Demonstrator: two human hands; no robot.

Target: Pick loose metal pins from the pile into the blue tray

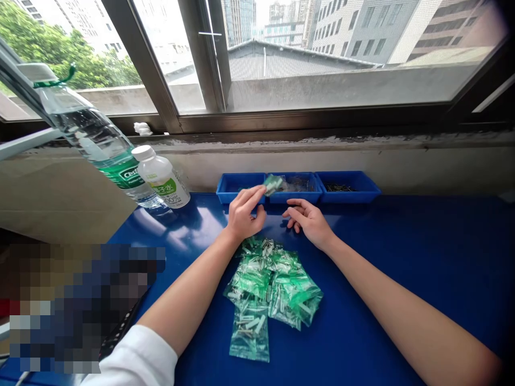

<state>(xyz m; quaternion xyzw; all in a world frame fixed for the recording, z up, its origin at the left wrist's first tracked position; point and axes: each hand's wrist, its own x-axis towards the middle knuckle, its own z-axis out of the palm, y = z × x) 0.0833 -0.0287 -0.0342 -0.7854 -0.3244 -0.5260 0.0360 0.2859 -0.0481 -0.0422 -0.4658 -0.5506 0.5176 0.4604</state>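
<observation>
Several green packets (273, 281) lie overlapping on the counter (402, 241) in my head view, with white and metal pieces inside; one sticks out toward the near side. Loose stock remains in the bins: dark metal pieces (338, 187) in the right bin (362, 194), and small pieces I cannot identify in the middle bin (295, 197). My left hand (243, 214) appears to have one blurred packet (273, 185) at its fingertips, over the middle bin. My right hand (309, 222) is empty, fingers loosely spread, just near of the bins. My left hand partly hides the left bin (241, 179), so I cannot tell its contents. At far left, a large water bottle (100, 139) and a white bottle (163, 179) stand apart from the bins; the wall (422, 171) closes off the far side.
</observation>
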